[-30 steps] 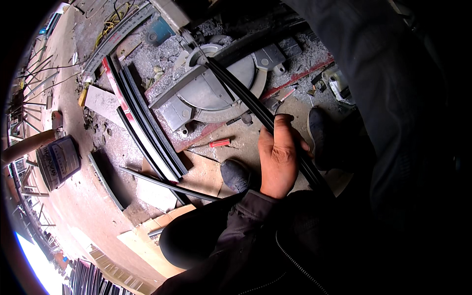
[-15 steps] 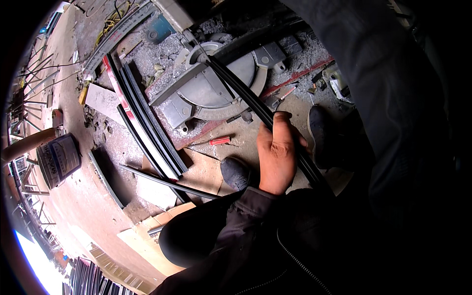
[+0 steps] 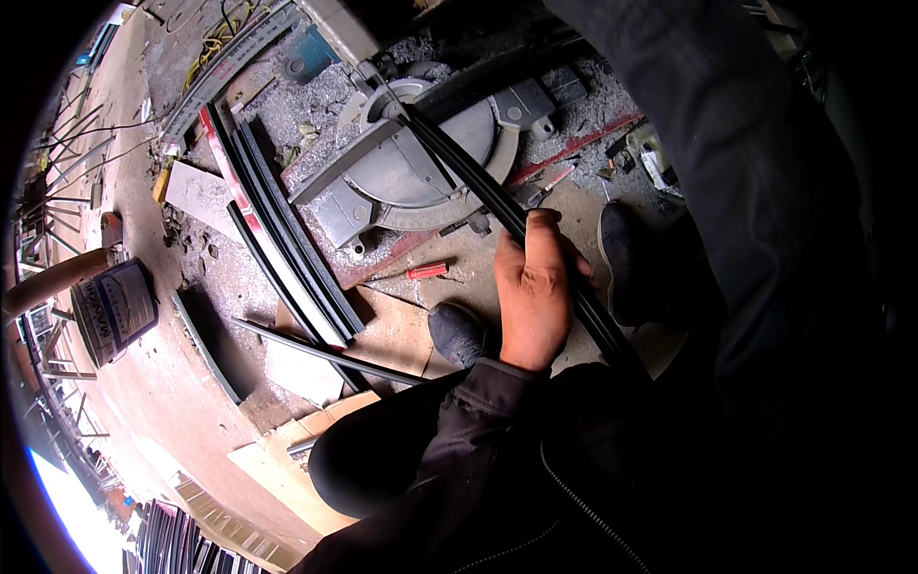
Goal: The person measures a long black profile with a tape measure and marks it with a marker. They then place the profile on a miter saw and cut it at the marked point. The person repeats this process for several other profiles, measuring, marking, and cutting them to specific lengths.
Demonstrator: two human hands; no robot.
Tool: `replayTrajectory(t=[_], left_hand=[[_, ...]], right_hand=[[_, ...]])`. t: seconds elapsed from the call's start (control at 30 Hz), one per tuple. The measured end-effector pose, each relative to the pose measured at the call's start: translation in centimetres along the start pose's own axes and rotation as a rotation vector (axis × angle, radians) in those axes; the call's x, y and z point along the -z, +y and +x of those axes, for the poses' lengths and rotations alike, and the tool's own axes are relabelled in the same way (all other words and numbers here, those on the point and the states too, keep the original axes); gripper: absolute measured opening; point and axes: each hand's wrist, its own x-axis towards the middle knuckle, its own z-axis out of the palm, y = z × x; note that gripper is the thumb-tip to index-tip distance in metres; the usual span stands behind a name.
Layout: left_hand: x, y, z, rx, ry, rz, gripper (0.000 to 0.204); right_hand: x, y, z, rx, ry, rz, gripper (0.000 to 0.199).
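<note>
My left hand (image 3: 534, 301) is closed around a long black grooved metal profile (image 3: 470, 178), thumb on top. The profile slants from my lap up to the middle of a grey mitre saw's round table (image 3: 402, 177), where its far end lies by the fence. My right arm (image 3: 732, 182), in a dark sleeve, reaches up past the top edge, so the right hand is out of the picture. A red-handled screwdriver (image 3: 427, 272) lies on the floor between the saw and my shoe (image 3: 456, 335).
Several black profiles (image 3: 301, 244) lie left of the saw, among silvery metal shavings. Another thin bar (image 3: 330, 354) crosses cardboard (image 3: 397, 330) near my knee. A bucket (image 3: 115, 311) stands at the far left; a yellow cable (image 3: 215, 53) coils behind. More profiles (image 3: 177, 540) are stacked lower left.
My left hand has shifted very slightly to the left and toward me, still gripping the profile. The saw and the things on the floor stay where they were.
</note>
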Motion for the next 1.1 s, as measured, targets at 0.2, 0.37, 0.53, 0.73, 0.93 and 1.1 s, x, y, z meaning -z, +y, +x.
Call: replayTrajectory(t=[0.2,0.37,0.53,0.73,0.93,1.1], left_hand=[[0.1,-0.1,0.2,-0.020,0.000,0.011,0.053],[-0.2,-0.5,0.3,-0.035,-0.006,0.004,0.053],[-0.3,-0.2,0.4,-0.040,-0.001,0.014,0.052],[-0.6,0.2,0.5,-0.044,0.001,0.060,0.051],[-0.6,0.1,0.9,-0.045,-0.001,0.082,0.052],[-0.5,-0.1,1.3,-0.052,-0.010,0.068,0.051]], right_hand=[[-0.6,-0.5,-0.4,-0.037,0.053,-0.038,0.065],[-0.4,0.7,0.7,0.002,0.096,-0.114,0.070],[-1.1,0.0,0.3,-0.028,0.158,-0.147,0.070],[-0.7,-1.2,-2.3,-0.012,0.050,0.045,0.067],[-1.1,0.0,-1.4,-0.028,0.100,0.035,0.062],[-0.9,0.0,-1.6,-0.020,0.048,0.024,0.060]])
